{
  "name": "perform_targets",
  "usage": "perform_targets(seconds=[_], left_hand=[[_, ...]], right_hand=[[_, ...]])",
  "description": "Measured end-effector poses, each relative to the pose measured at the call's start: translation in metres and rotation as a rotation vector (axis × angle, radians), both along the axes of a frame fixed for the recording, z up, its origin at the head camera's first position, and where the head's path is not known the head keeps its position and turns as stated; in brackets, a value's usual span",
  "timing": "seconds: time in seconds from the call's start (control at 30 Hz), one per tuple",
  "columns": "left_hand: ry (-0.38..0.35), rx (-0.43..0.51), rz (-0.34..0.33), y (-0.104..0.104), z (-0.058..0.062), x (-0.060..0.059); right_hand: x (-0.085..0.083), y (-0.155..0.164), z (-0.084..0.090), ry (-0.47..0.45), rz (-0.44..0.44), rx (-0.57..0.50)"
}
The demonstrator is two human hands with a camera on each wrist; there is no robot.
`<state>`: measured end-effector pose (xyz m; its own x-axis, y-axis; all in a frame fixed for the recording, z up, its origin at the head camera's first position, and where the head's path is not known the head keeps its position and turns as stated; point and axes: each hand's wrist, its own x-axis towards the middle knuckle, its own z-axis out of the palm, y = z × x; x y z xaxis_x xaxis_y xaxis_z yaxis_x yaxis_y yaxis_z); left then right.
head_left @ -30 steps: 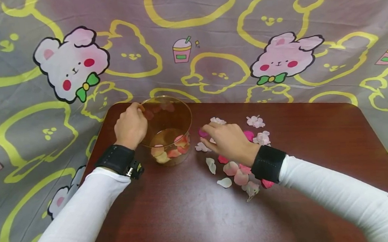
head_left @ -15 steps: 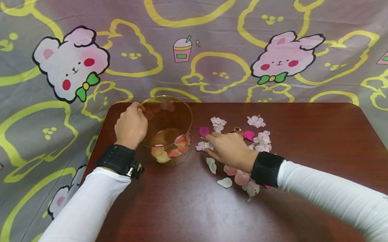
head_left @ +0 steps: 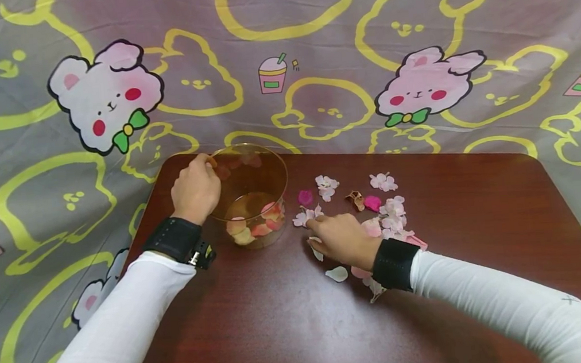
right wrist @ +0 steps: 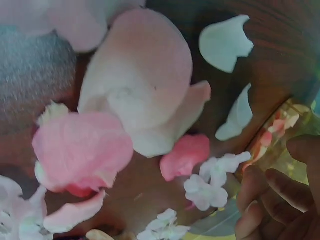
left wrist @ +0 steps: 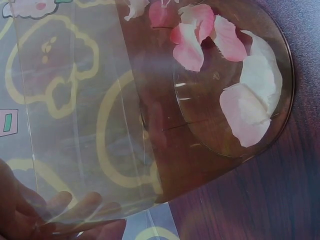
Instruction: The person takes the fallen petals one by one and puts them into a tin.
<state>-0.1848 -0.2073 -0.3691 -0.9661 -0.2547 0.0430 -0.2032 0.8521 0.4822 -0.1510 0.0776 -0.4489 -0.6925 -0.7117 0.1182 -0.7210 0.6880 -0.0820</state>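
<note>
A clear round plastic container (head_left: 263, 166) stands at the table's far left with several pink and pale petals on its bottom (left wrist: 240, 95). My left hand (head_left: 202, 175) grips its rim, fingers (left wrist: 55, 212) showing through the clear wall. My right hand (head_left: 316, 226) lies palm down just right of the container, fingers (right wrist: 272, 197) loosely curled, tips beside a small white blossom (head_left: 301, 218) (right wrist: 210, 182); nothing shows between them. Loose petals (head_left: 388, 207) in pink, white and magenta lie scattered around and under that hand, among them a large pale one (right wrist: 145, 80).
The dark wooden table (head_left: 283, 332) has rounded corners and edges near on the left and right. A magenta petal (head_left: 304, 196) and a brown dried piece (head_left: 355, 200) lie beyond my right hand. A grey cloth with rabbit prints (head_left: 311, 58) hangs behind.
My right hand has drawn back toward me from the magenta petal, past the white blossom; that petal stays on the table. The left hand and container have not moved.
</note>
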Motion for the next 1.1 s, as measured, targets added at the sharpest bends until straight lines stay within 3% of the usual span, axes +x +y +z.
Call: perform_targets(seconds=[0.3,0.63,1.1], left_hand=[[0.005,0.000,0.001,0.000,0.000,-0.001],[0.000,0.000,0.000,-0.001,-0.001,-0.001],[0.007,-0.001,-0.003,-0.001,-0.001,0.000]], right_hand=[[0.004,0.001,-0.010,-0.084,0.004,0.052],[0.009,0.000,-0.024,-0.018,0.024,0.084],[0.014,-0.005,-0.023,-0.049,0.019,0.111]])
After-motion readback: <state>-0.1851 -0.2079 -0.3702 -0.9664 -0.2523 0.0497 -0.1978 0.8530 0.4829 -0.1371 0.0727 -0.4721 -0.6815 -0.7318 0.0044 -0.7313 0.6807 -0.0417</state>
